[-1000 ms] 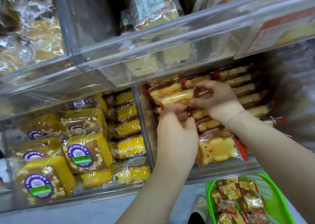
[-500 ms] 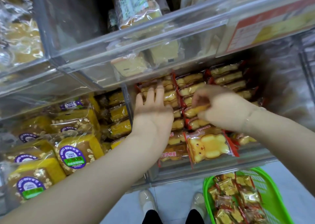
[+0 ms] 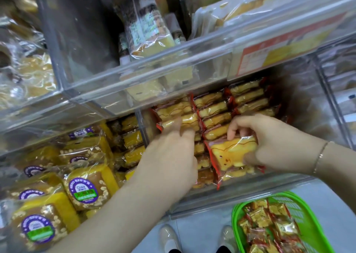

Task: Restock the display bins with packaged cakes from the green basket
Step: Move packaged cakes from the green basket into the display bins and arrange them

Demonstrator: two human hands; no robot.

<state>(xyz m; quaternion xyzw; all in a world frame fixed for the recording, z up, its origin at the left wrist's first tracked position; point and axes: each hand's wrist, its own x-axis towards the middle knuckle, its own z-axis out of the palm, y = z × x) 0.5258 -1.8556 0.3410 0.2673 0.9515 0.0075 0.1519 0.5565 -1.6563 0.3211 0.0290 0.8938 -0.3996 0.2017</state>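
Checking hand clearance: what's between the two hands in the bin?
Head view: upright rows of bear cakes fill the gap between left hand and right hand.

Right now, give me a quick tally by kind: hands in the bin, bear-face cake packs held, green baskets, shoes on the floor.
Hands in the bin: 2, left hand and right hand
Bear-face cake pack held: 1
Green basket: 1
Shoes: 2
Total: 6

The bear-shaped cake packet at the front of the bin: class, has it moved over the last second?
Yes. The bear-shaped cake packet stood against the clear bin front wall; now the right hand grips it, lifted and tilted back toward the rows.
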